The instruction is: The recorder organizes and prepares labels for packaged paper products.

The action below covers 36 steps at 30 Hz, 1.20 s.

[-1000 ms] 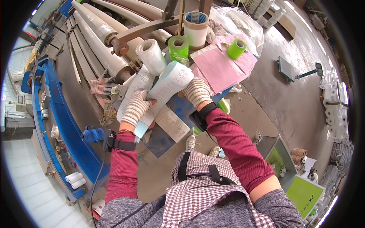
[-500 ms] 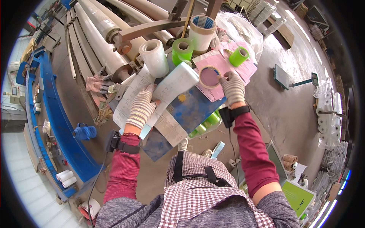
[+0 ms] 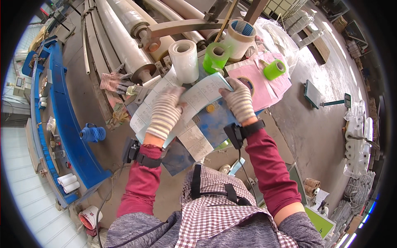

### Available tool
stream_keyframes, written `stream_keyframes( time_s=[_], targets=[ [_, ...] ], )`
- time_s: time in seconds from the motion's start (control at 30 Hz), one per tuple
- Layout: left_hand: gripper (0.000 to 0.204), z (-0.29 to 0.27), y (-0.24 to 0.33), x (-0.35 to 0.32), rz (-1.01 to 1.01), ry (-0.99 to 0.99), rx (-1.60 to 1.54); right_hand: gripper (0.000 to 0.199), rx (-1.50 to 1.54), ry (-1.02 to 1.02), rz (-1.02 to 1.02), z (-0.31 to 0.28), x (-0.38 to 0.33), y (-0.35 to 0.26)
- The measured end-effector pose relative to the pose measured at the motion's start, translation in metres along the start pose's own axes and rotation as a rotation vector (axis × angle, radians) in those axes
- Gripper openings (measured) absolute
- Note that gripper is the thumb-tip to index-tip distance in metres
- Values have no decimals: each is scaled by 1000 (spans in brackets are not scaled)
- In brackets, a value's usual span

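A long strip of white paper labels with a pale blue backing stretches between my hands over a blue table. My left hand, in a striped knit glove, grips its near part, the fingers slightly blurred. At its far right end, my gloved right hand pinches the edge between thumb and fingers. Another length of labels hangs down below the left hand. Just past the right hand, a roll of tape lies partly hidden on pink sheets. A small yellow cap sits beneath the strip.
Behind the strip stand a clear film roll, a green roll and a large cardboard-cored roll. Another green roll lies on the pink sheets. Spare gloves rest at left near long film rolls. A scale stands right.
My right hand has left the tape roll, moved left and taken hold of the label strip's far end. The view has shifted, so the table things appear further right.
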State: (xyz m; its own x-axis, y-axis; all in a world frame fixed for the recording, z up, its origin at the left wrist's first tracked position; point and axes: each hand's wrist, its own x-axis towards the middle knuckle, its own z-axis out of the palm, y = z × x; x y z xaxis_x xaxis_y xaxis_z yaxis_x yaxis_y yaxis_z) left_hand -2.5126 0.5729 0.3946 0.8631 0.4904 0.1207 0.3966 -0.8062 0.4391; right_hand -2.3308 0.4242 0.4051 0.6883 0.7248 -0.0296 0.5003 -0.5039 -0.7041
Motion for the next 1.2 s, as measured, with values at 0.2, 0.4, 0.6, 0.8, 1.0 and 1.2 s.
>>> stream_keyframes(
  time_s=[0.2,0.4,0.6,0.8,1.0,1.2],
  targets=[
    [44,-26,-28,16,-275,312,240,20,668,-35,-190,-9,-47,-20],
    [33,-39,-41,32,-376,8,-58,22,497,-109,-253,-19,-63,-18],
    [27,-66,-38,38,-413,-47,-105,22,462,-56,-364,-20,-46,-26],
    [27,-70,-12,32,-400,-71,17,19,71,-19,-644,-8,49,-66],
    [27,-78,-20,17,-438,-4,-48,24,-426,-220,-501,6,80,-96],
    [19,-94,-22,-21,-454,146,-222,20,-569,-56,-314,20,75,-90]
  ],
)
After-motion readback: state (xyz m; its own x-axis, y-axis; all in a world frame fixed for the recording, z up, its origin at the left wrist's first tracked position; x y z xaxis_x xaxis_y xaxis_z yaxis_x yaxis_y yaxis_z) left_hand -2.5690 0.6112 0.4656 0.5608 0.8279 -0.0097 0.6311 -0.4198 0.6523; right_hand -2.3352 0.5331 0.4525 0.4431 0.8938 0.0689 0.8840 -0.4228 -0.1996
